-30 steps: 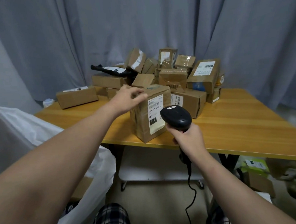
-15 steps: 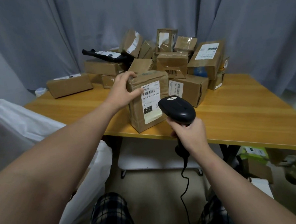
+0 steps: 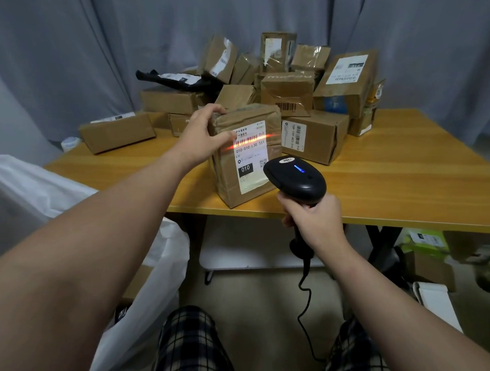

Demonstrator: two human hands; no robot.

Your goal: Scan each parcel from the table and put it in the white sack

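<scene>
While the left hand [image 3: 198, 136] steadies the upright brown parcel [image 3: 226, 175] at the near edge of the worktop [image 3: 408, 176], its grip clamped on the top left corner with the thumb on the label side, the right hand [image 3: 315, 221] has its grip wrapped tight round the handle of the black scanner [image 3: 296, 179], just right of the parcel. An orange-red scan line lies across the barcode on the white label [image 3: 252, 162], and a blue light glows on the scanner's head. At near left, beside the worktop, the white sack [image 3: 39, 184] seems to stand open. More parcels [image 3: 290, 92] are heaped at the far side before a grey curtain [image 3: 61, 53].
</scene>
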